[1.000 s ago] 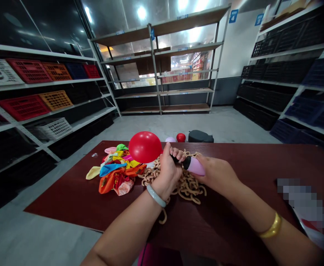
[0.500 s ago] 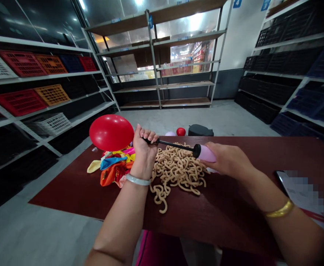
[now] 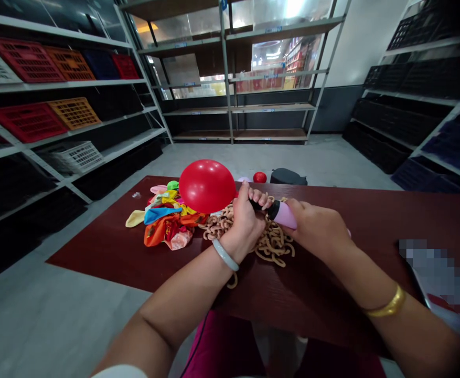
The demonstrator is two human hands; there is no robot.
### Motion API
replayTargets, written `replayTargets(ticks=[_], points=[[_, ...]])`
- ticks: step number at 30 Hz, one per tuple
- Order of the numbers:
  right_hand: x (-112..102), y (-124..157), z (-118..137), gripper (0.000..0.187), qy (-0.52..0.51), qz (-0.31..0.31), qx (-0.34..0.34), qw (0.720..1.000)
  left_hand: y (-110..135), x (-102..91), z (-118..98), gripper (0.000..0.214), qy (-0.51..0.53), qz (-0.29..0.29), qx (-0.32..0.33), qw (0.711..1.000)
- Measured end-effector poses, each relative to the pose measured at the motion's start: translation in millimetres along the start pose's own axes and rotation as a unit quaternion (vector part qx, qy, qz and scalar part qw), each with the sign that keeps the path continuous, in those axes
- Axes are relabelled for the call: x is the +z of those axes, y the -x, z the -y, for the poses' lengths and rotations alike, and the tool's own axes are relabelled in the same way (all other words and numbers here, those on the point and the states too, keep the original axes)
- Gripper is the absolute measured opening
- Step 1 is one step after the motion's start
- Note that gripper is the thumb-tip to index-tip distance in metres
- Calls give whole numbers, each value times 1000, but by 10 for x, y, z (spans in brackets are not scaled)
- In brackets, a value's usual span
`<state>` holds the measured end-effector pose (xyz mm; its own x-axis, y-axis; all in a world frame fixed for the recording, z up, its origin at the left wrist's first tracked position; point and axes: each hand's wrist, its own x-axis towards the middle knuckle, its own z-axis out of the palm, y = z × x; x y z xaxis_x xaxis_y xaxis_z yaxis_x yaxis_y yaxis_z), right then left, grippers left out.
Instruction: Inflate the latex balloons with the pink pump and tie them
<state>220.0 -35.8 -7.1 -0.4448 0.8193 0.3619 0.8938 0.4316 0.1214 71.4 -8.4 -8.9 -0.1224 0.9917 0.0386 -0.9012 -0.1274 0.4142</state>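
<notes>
My left hand (image 3: 246, 219) is closed round the black nozzle end of a hand pump, and a part-inflated red balloon (image 3: 207, 185) sticks out to the left of it. My right hand (image 3: 319, 230) is wrapped round the pump's pink barrel (image 3: 285, 214). The pump is pushed together, so both hands nearly touch above a heap of tan looped cord (image 3: 271, 244) on the dark red table (image 3: 107, 249). A pile of flat coloured balloons (image 3: 162, 221) lies just left of the cord.
A small red balloon (image 3: 259, 177), a pale one and a dark bag (image 3: 288, 177) sit past the table's far edge. Shelving with red, orange and white crates (image 3: 29, 121) lines the left; dark crates fill the right shelves. A blurred flat object (image 3: 436, 273) lies at the table's right.
My left hand pulled away to the left, drawing the pump rod out, then pushed back toward my right hand. The red balloon has grown.
</notes>
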Motion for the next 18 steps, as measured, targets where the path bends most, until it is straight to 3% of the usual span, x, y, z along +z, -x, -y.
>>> replayTargets(ticks=[7, 10, 15, 18], points=[[133, -27, 22, 51, -37, 1, -10, 999, -110, -76, -65, 40, -9, -17, -16, 1000], [174, -50, -23, 55, -56, 4, -3, 998, -224, -88, -310, 40, -18, -18, -6, 1000], [152, -45, -161, 55, -76, 3, -14, 997, -345, -53, -909, 42, -17, -29, 52, 998], [90, -21, -215, 52, -79, -9, -13, 997, -329, -16, -1114, 42, -10, -10, 79, 997]])
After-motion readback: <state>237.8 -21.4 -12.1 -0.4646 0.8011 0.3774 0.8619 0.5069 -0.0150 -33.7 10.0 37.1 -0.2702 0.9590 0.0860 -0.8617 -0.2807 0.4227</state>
